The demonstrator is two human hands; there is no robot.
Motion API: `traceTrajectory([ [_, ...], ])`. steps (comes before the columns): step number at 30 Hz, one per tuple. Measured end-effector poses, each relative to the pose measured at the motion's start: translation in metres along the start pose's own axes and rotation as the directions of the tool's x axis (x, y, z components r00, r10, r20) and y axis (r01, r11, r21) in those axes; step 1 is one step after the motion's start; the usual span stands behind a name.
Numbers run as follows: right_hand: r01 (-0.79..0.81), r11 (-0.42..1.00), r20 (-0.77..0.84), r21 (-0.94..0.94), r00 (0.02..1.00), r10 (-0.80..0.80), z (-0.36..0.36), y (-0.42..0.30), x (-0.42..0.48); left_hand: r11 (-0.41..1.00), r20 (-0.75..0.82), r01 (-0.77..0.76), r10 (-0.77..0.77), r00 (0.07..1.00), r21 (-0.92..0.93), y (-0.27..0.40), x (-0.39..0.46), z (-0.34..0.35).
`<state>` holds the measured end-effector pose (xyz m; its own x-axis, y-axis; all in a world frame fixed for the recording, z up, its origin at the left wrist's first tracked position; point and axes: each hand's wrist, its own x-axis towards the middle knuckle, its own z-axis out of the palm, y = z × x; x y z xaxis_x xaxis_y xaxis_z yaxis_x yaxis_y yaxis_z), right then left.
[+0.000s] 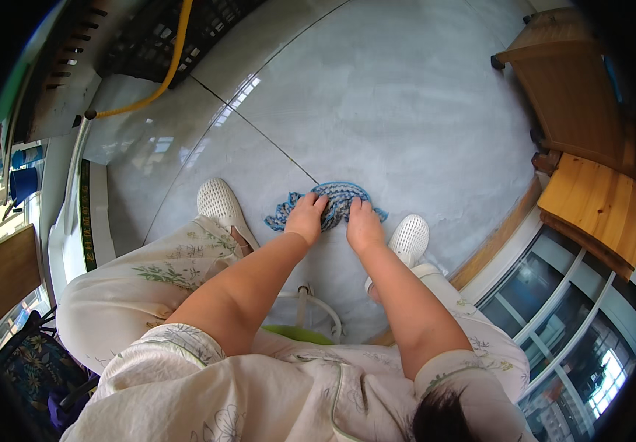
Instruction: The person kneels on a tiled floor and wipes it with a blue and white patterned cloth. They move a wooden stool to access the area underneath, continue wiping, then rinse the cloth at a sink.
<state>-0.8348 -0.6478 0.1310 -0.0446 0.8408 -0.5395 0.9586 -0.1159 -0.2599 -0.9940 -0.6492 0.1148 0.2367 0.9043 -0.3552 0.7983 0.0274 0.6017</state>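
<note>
A crumpled blue and grey striped cloth (340, 196) lies on the shiny grey tiled floor (406, 110), between my two feet. My left hand (307, 216) presses on the cloth's left part with its fingers bent into it. On the cloth's right part rests my right hand (363, 224), its fingertips curled into the fabric. A short stretch of cloth shows between the two hands. The palms and the undersides of the fingers are hidden.
White perforated shoes stand at the left (219, 204) and right (410, 237). A black plastic crate (146, 44) and a yellow hose (177, 55) are at upper left. At right are a wooden cabinet (572, 99), a wooden stool (594, 204) and a glass-paned door (555, 309).
</note>
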Motion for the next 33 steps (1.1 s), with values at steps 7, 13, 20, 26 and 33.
traceTrajectory([
  [7,-0.023,0.886,-0.103,0.462,0.992,0.080,0.026,-0.001,0.011,0.606,0.287,0.421,-0.310,0.906,-0.675,0.009,0.002,0.023],
  [13,-0.319,0.436,0.386,0.841,0.919,-0.074,0.034,-0.030,0.004,-0.293,0.574,0.493,-0.424,0.701,-0.819,-0.020,-0.019,0.013],
  [20,0.092,0.582,-0.014,0.808,0.991,-0.137,0.032,-0.089,-0.006,-0.328,0.557,0.451,-0.446,0.701,-0.830,-0.038,-0.029,-0.039],
  [26,0.064,0.490,-0.026,0.869,0.996,-0.085,-0.012,-0.035,0.035,-0.178,0.580,0.552,-0.220,0.784,-0.814,0.005,0.034,-0.042],
  [33,-0.002,0.309,0.023,0.951,0.998,-0.062,-0.031,-0.004,0.024,-0.223,0.663,0.633,-0.100,0.742,-0.742,0.046,0.051,-0.046],
])
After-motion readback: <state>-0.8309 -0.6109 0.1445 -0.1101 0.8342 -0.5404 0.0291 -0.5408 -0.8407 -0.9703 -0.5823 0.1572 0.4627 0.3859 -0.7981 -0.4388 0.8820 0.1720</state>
